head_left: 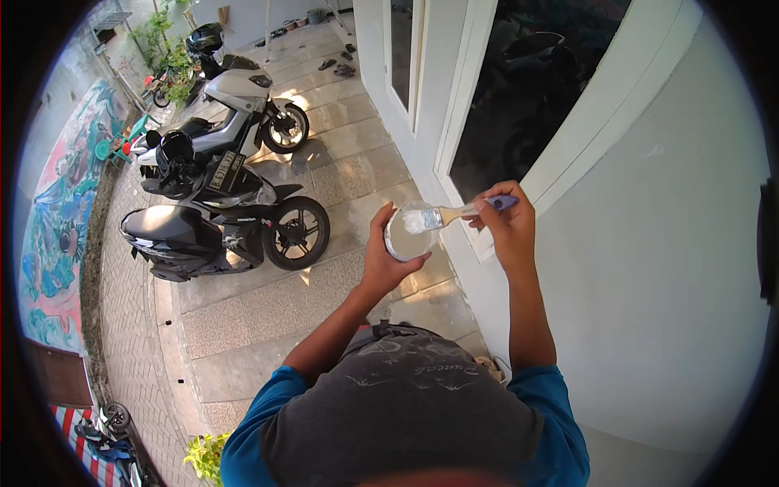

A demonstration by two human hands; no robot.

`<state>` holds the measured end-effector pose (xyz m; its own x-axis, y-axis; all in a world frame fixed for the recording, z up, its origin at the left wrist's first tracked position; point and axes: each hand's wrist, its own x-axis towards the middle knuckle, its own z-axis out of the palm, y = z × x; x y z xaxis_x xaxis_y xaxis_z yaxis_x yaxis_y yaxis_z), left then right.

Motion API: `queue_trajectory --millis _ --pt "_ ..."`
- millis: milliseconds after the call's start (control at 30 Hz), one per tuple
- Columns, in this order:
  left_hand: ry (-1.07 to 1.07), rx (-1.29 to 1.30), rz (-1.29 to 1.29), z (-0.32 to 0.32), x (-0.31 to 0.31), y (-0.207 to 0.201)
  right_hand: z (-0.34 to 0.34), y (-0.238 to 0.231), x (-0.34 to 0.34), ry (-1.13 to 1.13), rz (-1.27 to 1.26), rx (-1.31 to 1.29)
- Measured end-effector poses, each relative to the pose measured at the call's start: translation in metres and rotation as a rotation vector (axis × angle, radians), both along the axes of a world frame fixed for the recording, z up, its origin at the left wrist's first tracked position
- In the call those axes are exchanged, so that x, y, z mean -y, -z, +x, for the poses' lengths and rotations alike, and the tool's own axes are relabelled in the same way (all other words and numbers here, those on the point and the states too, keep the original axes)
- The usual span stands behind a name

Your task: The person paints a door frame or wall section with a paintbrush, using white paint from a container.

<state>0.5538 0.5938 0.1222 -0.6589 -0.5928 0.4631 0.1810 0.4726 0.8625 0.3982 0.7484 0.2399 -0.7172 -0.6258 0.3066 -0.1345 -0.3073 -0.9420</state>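
My left hand (385,258) is wrapped round a small round tub (408,243) in front of my chest, thumb and fingers on its outer wall. Whitish paint shows inside the tub. Pinched in my right hand (510,223) is a paintbrush (456,214) with a pale wooden handle, purple towards its end, and a metal band. Its bristles, coated in white, are over the tub's opening, by the right rim. Whether they touch the paint inside I cannot tell.
To my right runs a white wall (641,260) with a white-framed dark window (535,81). On the left, a black scooter (219,231) and a white-and-grey scooter (235,105) stand parked on the paving (276,300). Sandals (344,71) lie farther off; a leafy plant (206,456) grows at lower left.
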Motion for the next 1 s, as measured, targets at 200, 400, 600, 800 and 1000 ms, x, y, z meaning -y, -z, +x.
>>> queue_trajectory --millis 200,400,600,800,1000 --pt "0.058 0.000 0.118 -0.007 0.003 -0.001 -0.017 0.014 -0.007 0.029 -0.038 0.193" --pt "0.027 0.028 0.040 0.000 -0.002 0.002 -0.005 0.020 -0.013 0.013 -0.130 0.272" --pt "0.082 0.042 0.018 -0.001 -0.009 0.014 0.021 0.016 -0.010 -0.004 0.122 -0.200" --pt "0.143 0.045 0.007 -0.003 -0.010 0.016 0.032 0.004 0.010 -0.070 0.402 -0.739" --pt "0.139 0.034 0.024 -0.001 -0.006 0.014 0.034 0.000 0.021 -0.140 0.454 -0.844"
